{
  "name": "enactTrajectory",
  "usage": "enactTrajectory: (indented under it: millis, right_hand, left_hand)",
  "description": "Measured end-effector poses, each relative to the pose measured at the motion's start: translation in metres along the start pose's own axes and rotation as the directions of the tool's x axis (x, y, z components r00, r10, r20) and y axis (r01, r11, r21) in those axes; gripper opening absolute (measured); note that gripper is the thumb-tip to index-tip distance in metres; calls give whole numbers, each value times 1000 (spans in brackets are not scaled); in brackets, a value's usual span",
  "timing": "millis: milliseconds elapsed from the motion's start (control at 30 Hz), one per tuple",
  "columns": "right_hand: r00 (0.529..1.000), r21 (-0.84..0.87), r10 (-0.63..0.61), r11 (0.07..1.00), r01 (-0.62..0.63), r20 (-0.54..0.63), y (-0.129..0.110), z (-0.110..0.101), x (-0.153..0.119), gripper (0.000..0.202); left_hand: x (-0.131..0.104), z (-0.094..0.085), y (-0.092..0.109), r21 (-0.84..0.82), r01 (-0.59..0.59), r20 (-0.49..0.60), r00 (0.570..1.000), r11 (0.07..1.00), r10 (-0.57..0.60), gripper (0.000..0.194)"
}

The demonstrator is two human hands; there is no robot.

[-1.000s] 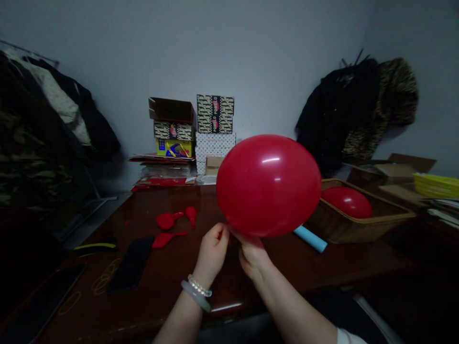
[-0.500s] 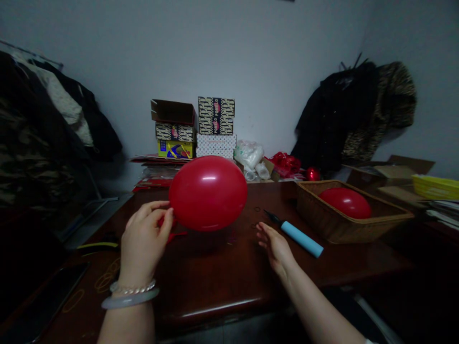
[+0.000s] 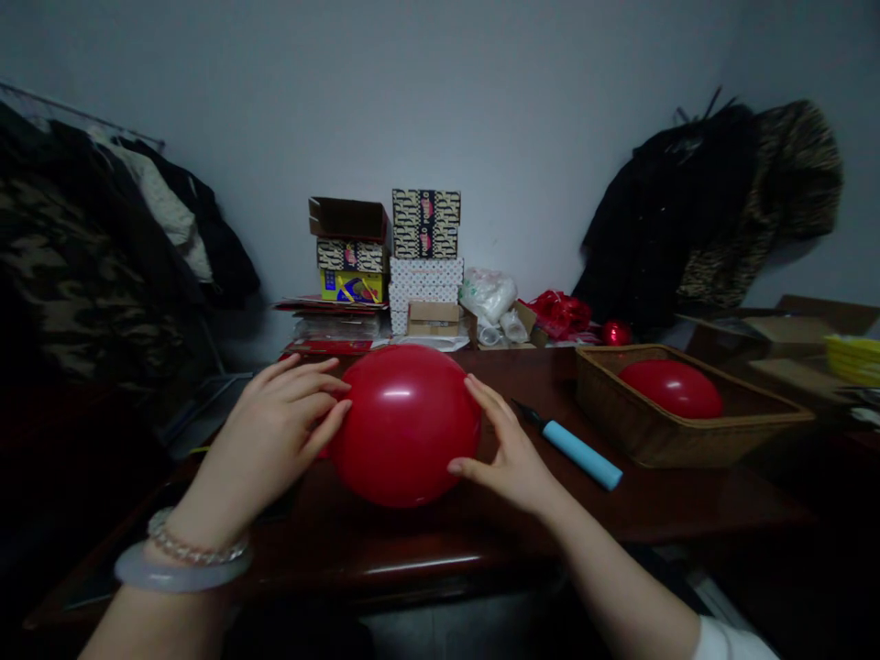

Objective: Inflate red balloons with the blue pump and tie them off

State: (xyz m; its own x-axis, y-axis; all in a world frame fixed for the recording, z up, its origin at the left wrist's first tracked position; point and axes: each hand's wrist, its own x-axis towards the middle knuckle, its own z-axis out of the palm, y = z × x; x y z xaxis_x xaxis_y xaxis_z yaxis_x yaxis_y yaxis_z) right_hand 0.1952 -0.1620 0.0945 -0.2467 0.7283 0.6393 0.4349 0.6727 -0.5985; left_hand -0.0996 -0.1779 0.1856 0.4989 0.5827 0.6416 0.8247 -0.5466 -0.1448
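An inflated red balloon [image 3: 405,426] is in front of me above the dark table, between my two hands. My left hand [image 3: 285,426] has its fingertips against the balloon's left side, thumb and fingers slightly curled. On the right side, my right hand [image 3: 505,449] rests its thumb and fingertips on the balloon's surface. Whether the balloon touches the table, and where its neck is, I cannot tell. Beyond my right hand lies a light blue balloon pump [image 3: 581,454] with a black nozzle.
A wicker basket [image 3: 694,440] on the right holds another red balloon [image 3: 670,387]. Stacked boxes [image 3: 426,225], plastic bags [image 3: 488,295] and shiny red material [image 3: 560,312] line the back of the table [image 3: 426,568]. Coats [image 3: 660,220] hang on both sides.
The balloon has come lower and nearer and has turned, now looking rounder. My right hand has moved from beside the pump onto the balloon's right side. My left hand's pinch has loosened.
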Motion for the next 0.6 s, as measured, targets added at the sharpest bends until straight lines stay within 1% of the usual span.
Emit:
enactTrajectory:
  millis: [67,133,200,267,333,433,467,500,600]
  right_hand:
    - [999,44,31,999,-31,12,1,6,-9,91]
    - [996,107,77,991,-81,38,1,14,-21,87]
    - [990,139,106,983,-119,93,2,21,-32,88]
    - [982,151,133,977,-153,133,6,25,-40,90]
    - [978,175,148,969,-173,149,17,24,-42,86]
    - [974,235,175,950,-206,145,49,20,-38,68]
    - [963,231,218,940,-250,156,64,18,-35,62]
    - [945,180,292,931,-316,150,80,16,-32,54]
    - [905,31,398,913,-407,151,130,13,-23,38]
  left_hand:
    - [6,-10,3,-19,-7,15,1000,1000,8,24]
    - [13,-12,5,-19,-8,27,1000,1000,9,27]
    - [21,-6,7,1,-8,50,999,1000,8,29]
    - [27,4,8,18,-12,92,996,1000,10,29]
    - [31,17,9,14,-30,130,991,999,28,28]
    - [33,34,9,-7,-83,203,976,997,82,28]
    - [33,39,8,-10,-96,220,971,995,96,27]
    - [32,42,6,-11,-102,231,968,995,102,27]
    - [28,47,-4,-1,-89,236,968,996,87,24]
